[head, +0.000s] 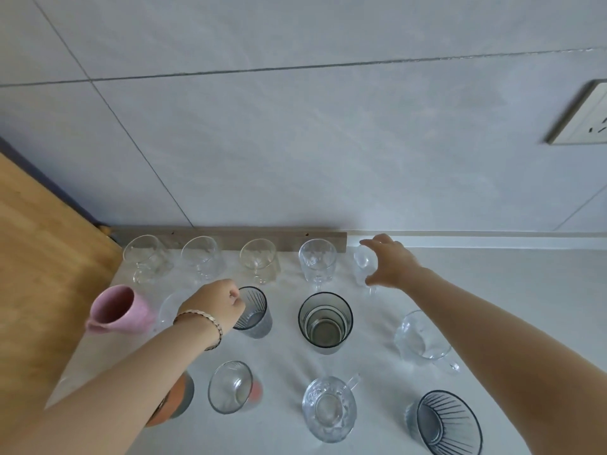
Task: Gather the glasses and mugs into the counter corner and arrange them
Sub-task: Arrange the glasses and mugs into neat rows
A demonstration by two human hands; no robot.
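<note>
Though most of the glassware already stands in rows near the corner, still being arranged. Right hand (391, 261) reaching to the far row, fingers (374, 242) spread and curved around a small clear stemmed glass (363, 259) just beside the wall strip (230, 232); touching or just short of it, cannot tell. Left hand (213, 303) curled at the rim of a ribbed grey tumbler (254, 311), fingers pressed together, apparently pinching the rim, though the grip itself hidden behind the knuckles. Pink mug (118, 310) tilted at the left edge of the tabletop (525, 290), near the wooden board (39, 257).

Likely light, rigid, slick and brittle, all of it; best taken around the body or by the stem and handle, set down gently, kept from knocking neighbours. Stemmed pieces top-heavy, prone to tipping.

Partly covered by the left forearm: an orange and grey vessel (179, 400) and a clear glass (170, 307) behind the wrist. Clear glass outlines faint against the pale tabletop; ribbed bowl (446, 421) cut off at the bottom edge.
</note>
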